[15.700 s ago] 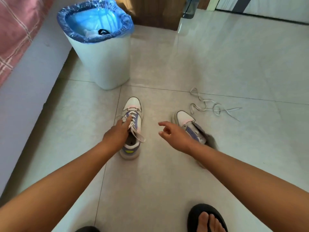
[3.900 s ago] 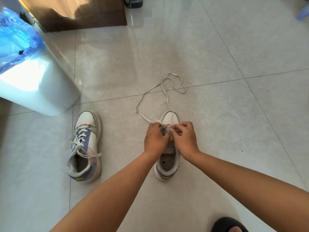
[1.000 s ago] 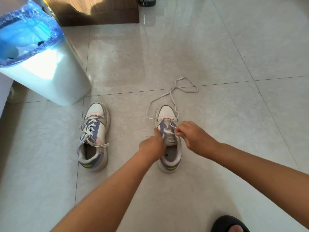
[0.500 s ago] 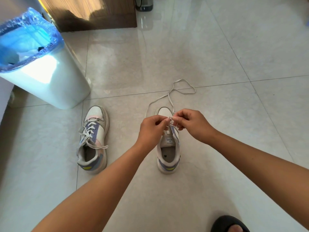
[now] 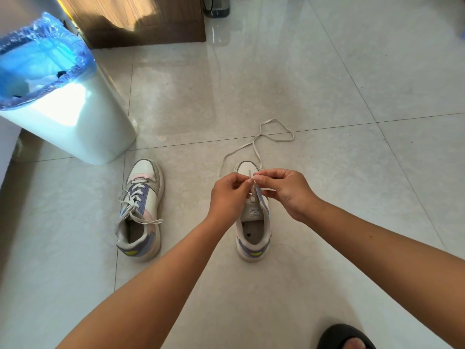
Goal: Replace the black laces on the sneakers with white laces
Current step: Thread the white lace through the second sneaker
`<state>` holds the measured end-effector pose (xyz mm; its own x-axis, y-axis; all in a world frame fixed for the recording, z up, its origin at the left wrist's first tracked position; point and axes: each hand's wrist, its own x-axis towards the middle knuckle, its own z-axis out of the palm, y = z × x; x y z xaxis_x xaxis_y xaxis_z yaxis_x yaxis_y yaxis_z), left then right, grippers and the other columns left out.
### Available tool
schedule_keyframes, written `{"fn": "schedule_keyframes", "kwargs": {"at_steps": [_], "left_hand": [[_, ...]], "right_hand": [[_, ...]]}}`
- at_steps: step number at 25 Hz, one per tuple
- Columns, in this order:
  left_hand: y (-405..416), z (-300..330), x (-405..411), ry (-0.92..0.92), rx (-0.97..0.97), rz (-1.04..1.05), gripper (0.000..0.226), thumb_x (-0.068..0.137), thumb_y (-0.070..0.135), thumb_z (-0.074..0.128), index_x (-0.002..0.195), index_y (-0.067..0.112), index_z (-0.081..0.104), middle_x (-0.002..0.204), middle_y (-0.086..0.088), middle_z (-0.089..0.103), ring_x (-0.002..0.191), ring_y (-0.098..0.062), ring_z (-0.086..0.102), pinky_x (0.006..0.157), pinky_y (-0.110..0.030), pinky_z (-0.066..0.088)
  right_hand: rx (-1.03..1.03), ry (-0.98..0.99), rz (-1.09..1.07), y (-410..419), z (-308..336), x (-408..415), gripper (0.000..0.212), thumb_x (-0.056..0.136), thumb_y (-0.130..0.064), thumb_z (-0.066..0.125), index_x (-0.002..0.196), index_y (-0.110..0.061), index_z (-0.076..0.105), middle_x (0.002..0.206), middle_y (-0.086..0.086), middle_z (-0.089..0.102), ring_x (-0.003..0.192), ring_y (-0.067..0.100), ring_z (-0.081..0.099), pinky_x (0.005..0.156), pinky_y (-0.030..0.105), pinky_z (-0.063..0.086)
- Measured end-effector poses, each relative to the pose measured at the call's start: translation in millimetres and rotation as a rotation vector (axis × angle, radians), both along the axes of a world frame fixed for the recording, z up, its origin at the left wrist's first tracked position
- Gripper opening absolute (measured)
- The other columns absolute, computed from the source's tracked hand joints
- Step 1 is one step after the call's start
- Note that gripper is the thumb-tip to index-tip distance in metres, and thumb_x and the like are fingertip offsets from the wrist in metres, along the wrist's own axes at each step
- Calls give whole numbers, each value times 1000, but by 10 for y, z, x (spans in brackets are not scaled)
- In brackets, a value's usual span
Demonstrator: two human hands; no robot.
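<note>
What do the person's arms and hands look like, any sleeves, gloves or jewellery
Both forearms are bare, with no sleeves in view. The left hand and right hand wear no gloves, and no rings, watch or bracelet show on the fingers or wrists.

Your single head camera looks steeply down and forward at the tiled floor (image 5: 327, 71), close over your forearms.

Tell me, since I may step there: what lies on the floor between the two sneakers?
Nothing: in the head view only bare floor tile separates the laced sneaker from the sneaker being laced.
</note>
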<state>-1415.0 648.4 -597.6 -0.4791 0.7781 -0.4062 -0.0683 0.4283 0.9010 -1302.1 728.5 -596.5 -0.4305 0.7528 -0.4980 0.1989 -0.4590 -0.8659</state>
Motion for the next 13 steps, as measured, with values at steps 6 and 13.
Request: {"fn": "schedule_keyframes", "kwargs": {"at_steps": [6, 13], "left_hand": [[-9, -24, -12, 103, -1, -99, 19, 88, 14, 63, 72, 25, 63, 66, 7, 63, 66, -10, 58, 67, -28, 48], [-20, -23, -23, 140, -8, -112, 13, 88, 13, 62, 77, 20, 65, 74, 3, 65, 77, -17, 63, 80, -37, 53]], "right_hand": [[-7, 47, 15, -9, 14, -36, 9, 77, -4, 72, 82, -12, 72, 78, 5, 73, 76, 15, 69, 78, 25, 57], [16, 10, 46, -38, -7, -39, 9, 79, -6, 71, 84, -13, 72, 87, 7, 72, 87, 20, 66, 88, 33, 53]]}}
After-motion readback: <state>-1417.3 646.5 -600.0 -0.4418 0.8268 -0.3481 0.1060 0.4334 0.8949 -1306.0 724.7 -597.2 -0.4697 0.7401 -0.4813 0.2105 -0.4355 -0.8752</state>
